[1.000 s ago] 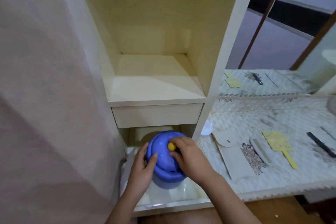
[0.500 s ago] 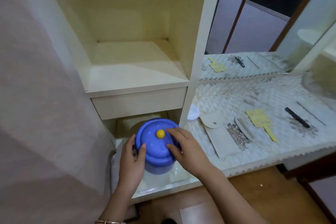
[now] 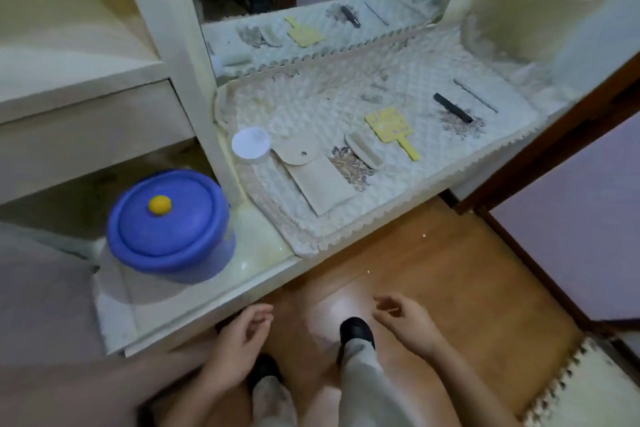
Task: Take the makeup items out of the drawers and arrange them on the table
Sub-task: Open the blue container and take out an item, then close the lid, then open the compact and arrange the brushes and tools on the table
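Sitting on the near-left ledge, the blue lidded tub (image 3: 169, 225) looks parked so the quilted table (image 3: 346, 94) right of it stays free for the pouch (image 3: 320, 180), yellow hand mirror (image 3: 393, 128) and black comb (image 3: 452, 107). Left hand (image 3: 239, 347) and right hand (image 3: 408, 326) hang low over the floor, fingers loosely curled, gripping nothing.

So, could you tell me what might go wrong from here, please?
1. The blue container stands near the front edge of the low ledge; a knock from a rising hand could tip it off.
2. The white jar sits at the mat's corner, touching the beige pouch; moving the pouch may shift it.
3. Both the left hand and right hand are empty and low, so reaching up blindly risks sweeping the yellow paddle.
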Tool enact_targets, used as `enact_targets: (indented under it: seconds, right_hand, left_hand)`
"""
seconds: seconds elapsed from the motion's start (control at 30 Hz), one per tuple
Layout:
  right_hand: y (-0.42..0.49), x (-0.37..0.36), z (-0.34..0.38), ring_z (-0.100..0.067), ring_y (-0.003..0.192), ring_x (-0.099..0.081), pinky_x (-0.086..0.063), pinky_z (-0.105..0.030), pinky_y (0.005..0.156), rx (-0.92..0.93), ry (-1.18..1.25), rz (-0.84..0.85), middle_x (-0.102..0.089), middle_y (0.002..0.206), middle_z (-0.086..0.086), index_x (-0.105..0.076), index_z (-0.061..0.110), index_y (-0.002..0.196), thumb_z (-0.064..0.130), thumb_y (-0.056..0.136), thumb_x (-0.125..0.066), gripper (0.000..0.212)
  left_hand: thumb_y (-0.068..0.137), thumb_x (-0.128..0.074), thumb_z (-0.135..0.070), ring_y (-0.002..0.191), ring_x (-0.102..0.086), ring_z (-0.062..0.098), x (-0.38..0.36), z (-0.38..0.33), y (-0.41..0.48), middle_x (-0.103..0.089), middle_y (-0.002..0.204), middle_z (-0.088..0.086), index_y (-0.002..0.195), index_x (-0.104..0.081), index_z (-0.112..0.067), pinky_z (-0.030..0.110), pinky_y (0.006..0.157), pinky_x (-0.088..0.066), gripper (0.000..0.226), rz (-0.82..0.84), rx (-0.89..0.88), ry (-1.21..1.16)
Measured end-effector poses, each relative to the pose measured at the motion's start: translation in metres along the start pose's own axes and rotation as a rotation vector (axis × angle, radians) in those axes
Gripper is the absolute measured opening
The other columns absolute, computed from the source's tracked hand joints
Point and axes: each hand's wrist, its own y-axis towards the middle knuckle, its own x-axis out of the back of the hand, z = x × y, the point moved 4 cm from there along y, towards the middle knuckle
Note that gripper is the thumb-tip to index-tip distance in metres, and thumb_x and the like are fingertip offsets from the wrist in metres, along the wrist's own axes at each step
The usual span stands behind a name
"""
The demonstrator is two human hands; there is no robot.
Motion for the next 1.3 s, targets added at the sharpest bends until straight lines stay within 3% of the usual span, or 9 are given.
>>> enact_targets:
  seconds: [0.13, 0.33, 0.47, 0.53, 0.67, 0.87, 0.97, 1.17, 1.3]
  right_hand:
    - [0.001, 0.017, -0.085, -0.027, 0.106, -0.061, -0.045, -0.027, 0.085, -0.207, -0.029, 0.126, -0.064, 0.118, -0.02, -0.062, -0.001, 0.11, 0.014, 0.086, -0.061, 0.029]
    - [0.041, 0.096, -0.165, -0.019, 0.099, -0.054, -0.04, -0.024, 0.086, -0.294, -0.029, 0.209, -0.06, 0.117, -0.014, -0.054, 0.001, 0.12, 0.013, 0.089, -0.056, 0.034]
    - [0.075, 0.156, -0.175, -0.019, 0.076, -0.048, -0.032, -0.026, 0.071, -0.277, -0.043, 0.175, -0.053, 0.077, -0.009, -0.064, 0.0, 0.089, 0.006, 0.09, -0.054, 0.012]
    - [0.096, 0.179, -0.163, -0.02, 0.074, -0.05, -0.032, -0.026, 0.071, -0.209, -0.089, 0.15, -0.056, 0.071, -0.006, -0.065, 0.005, 0.076, 0.005, 0.089, -0.055, 0.016]
    - [0.134, 0.211, -0.103, -0.023, 0.096, -0.056, -0.04, -0.028, 0.081, -0.004, 0.004, 0.076, -0.063, 0.105, -0.013, -0.06, 0.001, 0.114, 0.009, 0.089, -0.056, 0.026]
    - [0.182, 0.23, 0.021, -0.008, 0.083, -0.056, -0.042, -0.006, 0.067, 0.308, 0.102, -0.05, -0.062, 0.089, 0.005, -0.063, 0.015, 0.106, 0.017, 0.088, -0.06, 0.019]
    - [0.204, 0.222, 0.07, -0.007, 0.079, -0.057, -0.043, -0.014, 0.066, 0.344, 0.075, -0.016, -0.062, 0.086, 0.007, -0.064, 0.013, 0.108, 0.015, 0.087, -0.059, 0.022]
    - [0.244, 0.199, 0.144, 0.002, 0.074, -0.055, -0.04, 0.003, 0.061, 0.435, -0.042, 0.105, -0.058, 0.083, 0.014, -0.062, 0.016, 0.109, 0.017, 0.088, -0.058, 0.021]
    - [0.259, 0.192, 0.158, 0.002, 0.076, -0.055, -0.04, 0.003, 0.06, 0.417, -0.06, 0.163, -0.059, 0.085, 0.014, -0.062, 0.017, 0.109, 0.018, 0.089, -0.058, 0.021]
  left_hand:
    - [0.088, -0.059, -0.015, 0.097, -0.055, 0.013, -0.044, 0.045, 0.015, -0.061, 0.104, 0.005, 0.099, -0.061, -0.015, 0.02, 0.086, -0.039, 0.012, 0.133, 0.311, 0.192]
    - [0.087, -0.056, -0.003, 0.09, -0.059, 0.031, -0.122, 0.036, 0.022, -0.065, 0.098, 0.021, 0.094, -0.065, 0.007, 0.048, 0.091, -0.045, 0.015, -0.101, 0.51, 0.058]
    - [0.091, -0.054, -0.021, 0.088, -0.057, 0.01, -0.155, -0.01, 0.025, -0.063, 0.104, 0.003, 0.095, -0.063, -0.018, 0.024, 0.075, -0.044, 0.011, -0.106, 0.441, 0.052]
    - [0.091, -0.052, -0.027, 0.091, -0.053, 0.004, -0.156, -0.031, 0.027, -0.057, 0.105, -0.006, 0.099, -0.057, -0.028, 0.017, 0.075, -0.039, 0.009, -0.157, 0.406, 0.084]
    - [0.09, -0.053, -0.031, 0.1, -0.053, 0.009, -0.133, -0.079, 0.036, -0.058, 0.107, -0.01, 0.101, -0.057, -0.035, 0.02, 0.079, -0.041, 0.012, -0.294, 0.295, 0.103]
    - [0.09, -0.055, -0.019, 0.1, -0.06, 0.013, -0.071, -0.145, 0.095, -0.065, 0.104, -0.007, 0.104, -0.06, -0.028, 0.023, 0.081, -0.044, 0.018, -0.522, 0.103, -0.066]
    - [0.09, -0.052, -0.014, 0.105, -0.056, 0.017, -0.035, -0.166, 0.135, -0.061, 0.117, 0.004, 0.118, -0.056, -0.016, 0.029, 0.088, -0.044, 0.029, -0.637, 0.063, -0.02]
    - [0.081, -0.049, 0.011, 0.136, -0.025, 0.039, 0.036, -0.185, 0.214, -0.025, 0.147, 0.027, 0.134, -0.037, 0.001, 0.036, 0.111, -0.021, 0.055, -0.686, 0.043, 0.307]
    - [0.082, -0.062, -0.014, 0.142, -0.003, 0.036, 0.063, -0.168, 0.251, 0.003, 0.155, 0.02, 0.144, -0.02, -0.018, 0.04, 0.116, -0.009, 0.075, -0.561, 0.228, 0.414]
